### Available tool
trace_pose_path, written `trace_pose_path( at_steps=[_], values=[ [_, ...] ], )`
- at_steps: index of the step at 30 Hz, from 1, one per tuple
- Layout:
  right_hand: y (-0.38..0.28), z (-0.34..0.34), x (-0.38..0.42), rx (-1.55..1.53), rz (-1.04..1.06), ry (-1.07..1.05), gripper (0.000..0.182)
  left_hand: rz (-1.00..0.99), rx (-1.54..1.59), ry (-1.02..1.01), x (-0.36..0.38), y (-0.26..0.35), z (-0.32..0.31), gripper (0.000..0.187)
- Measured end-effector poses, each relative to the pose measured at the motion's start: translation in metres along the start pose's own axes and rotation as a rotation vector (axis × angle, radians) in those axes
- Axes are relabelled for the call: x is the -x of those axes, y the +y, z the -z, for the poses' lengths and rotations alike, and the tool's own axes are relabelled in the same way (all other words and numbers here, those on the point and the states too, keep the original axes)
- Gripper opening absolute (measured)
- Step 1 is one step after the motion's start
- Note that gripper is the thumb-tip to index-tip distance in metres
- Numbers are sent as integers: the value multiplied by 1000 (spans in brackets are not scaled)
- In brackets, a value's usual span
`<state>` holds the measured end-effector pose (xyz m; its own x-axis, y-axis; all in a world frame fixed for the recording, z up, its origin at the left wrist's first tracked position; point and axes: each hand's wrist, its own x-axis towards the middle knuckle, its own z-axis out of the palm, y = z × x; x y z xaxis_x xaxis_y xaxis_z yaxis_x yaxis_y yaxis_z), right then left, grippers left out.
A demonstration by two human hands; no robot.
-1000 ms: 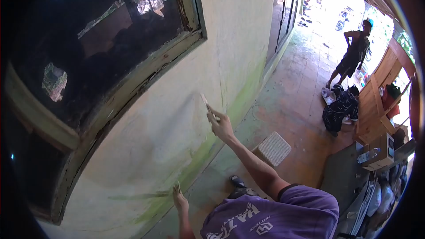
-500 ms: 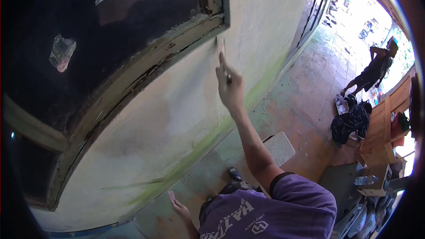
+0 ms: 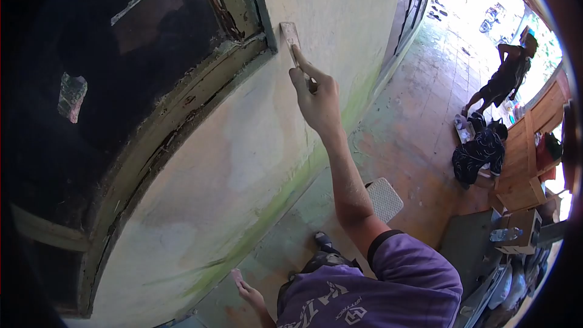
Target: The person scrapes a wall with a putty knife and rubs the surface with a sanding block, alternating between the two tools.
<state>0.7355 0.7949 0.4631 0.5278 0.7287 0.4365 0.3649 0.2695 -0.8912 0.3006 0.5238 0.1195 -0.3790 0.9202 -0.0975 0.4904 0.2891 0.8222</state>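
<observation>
My right hand [image 3: 320,100] is raised at arm's length, closed around a putty knife [image 3: 289,31]. The blade lies against the pale painted wall [image 3: 340,18], just right of the corner of the window frame [image 3: 200,76]. Paint on that frame is cracked and flaking. Low by my left side, my left hand [image 3: 251,295] is closed on a small flat pinkish piece [image 3: 236,276], whose kind is unclear. Whitish patches mark the wall below the frame.
Dark window glass [image 3: 121,133] fills the left side. A pale woven-topped stool [image 3: 385,199] stands on the floor behind my arm. Further right, one person [image 3: 480,155] crouches and another person [image 3: 509,70] stands. A water bottle [image 3: 505,234] lies by a cardboard box [image 3: 526,231].
The putty knife has turned so its blade face shows, and it now sits right of the frame corner, a little higher. The view has shifted slightly; my left hand stays low.
</observation>
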Motion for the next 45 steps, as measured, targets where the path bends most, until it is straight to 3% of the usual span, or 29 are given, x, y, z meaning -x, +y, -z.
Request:
trace_pose_path(
  at_steps=[4,7,9,10,12,13,16,17,20,22,25,27,29,33,35,37,40,41,44,45],
  values=[
    [28,-10,17,26,175,61,41,-17,-19,-58,-1,7,-11,46],
    [47,-8,11,29,198,27,42,-166,192,18,-7,11,-24,45],
    [49,-6,8,-8,209,22,42,-168,135,8,-11,-11,-26,45],
    [50,-6,6,-26,214,19,42,-258,-65,-2,-12,-14,-22,46],
    [60,-15,24,-94,-1,4,42,-129,11,104,-1,2,-26,52],
    [82,-23,44,-66,-14,-22,42,-85,-10,140,2,3,-27,55],
    [167,-52,125,-15,-40,-94,42,-262,-180,181,2,-7,-27,47],
    [197,-61,163,-21,-70,-140,42,-182,-178,63,3,-25,-21,41],
    [291,-81,306,9,-624,-416,43,-11,-133,-271,-6,-68,-7,26],
    [296,-78,388,-120,-907,-497,45,28,-74,-474,-14,-69,4,21],
    [303,-99,481,-205,-1036,-399,39,39,-227,-687,-44,-103,17,19],
    [340,-125,542,-364,-1016,-318,40,-31,-229,-754,-67,-141,11,18],
    [360,-142,554,-383,-1069,-309,41,-147,-223,-765,-86,-150,-13,24],
    [414,-191,552,-399,-1125,-390,45,-113,-157,-865,-131,-181,-78,46],
    [445,-213,546,-356,-1043,-440,46,-170,-211,-924,-148,-208,-107,58],
    [459,-241,537,-403,-874,-200,44,-42,-115,-978,-157,-215,-135,61],
    [470,-260,512,-539,-809,-194,41,18,-68,-968,-170,-242,-172,59],
    [476,-267,503,-483,-748,-214,41,6,-67,-955,-177,-250,-186,58],
    [482,-273,491,-339,-632,-240,40,-270,-137,-885,-194,-246,-223,59],
    [488,-276,497,-337,-606,-209,41,-222,-46,-879,-199,-250,-236,63]
  ],
)
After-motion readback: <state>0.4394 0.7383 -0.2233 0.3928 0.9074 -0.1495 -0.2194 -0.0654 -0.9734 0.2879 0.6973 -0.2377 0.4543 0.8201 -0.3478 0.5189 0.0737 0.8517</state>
